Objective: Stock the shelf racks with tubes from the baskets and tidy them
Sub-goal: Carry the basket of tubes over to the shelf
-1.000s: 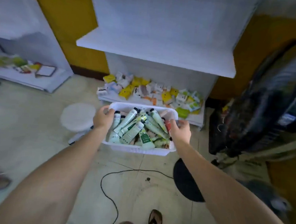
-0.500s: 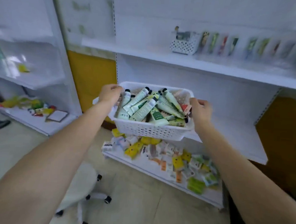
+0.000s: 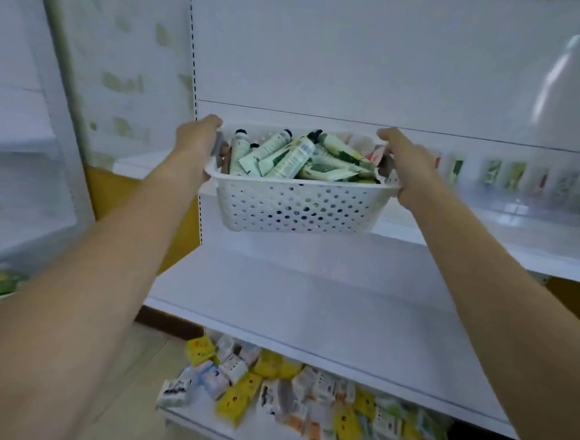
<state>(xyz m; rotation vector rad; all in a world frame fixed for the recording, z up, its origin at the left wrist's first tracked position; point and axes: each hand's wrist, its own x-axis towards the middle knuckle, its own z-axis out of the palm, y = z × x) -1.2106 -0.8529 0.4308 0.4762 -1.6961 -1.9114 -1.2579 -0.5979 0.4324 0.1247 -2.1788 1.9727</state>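
Item one: white perforated basket [image 3: 296,206], held up in the air in front of the shelf unit, level with the upper shelf [image 3: 507,235] and slightly tilted. My left hand [image 3: 197,144] grips its left rim, fingers curled over the edge; my right hand [image 3: 406,162] grips the right rim the same way. Both arms are stretched forward.

Item two: tubes [image 3: 286,157], a loose heap filling the basket to the rim. Mostly pale green and white bodies with dark caps, lying crosswise over one another, caps pointing mainly away from me. One reddish tube end shows at the right side, next to my right hand.

Item three: upper shelf, white. To the right of my right hand a row of upright tubes [image 3: 511,175] stands along it behind a clear front rail; the labels are too blurred to read.

Item four: middle shelf [image 3: 309,310], white, directly below the basket.

Item five: bottom shelf [image 3: 199,423], near the floor, carrying a jumbled pile of small boxes [image 3: 290,391], yellow, white and orange among them.

Item six: second shelf unit [image 3: 27,180] to the left, white, with some blurred green and yellow goods at its lower edge. A yellow wall panel [image 3: 108,190] shows between the two units.
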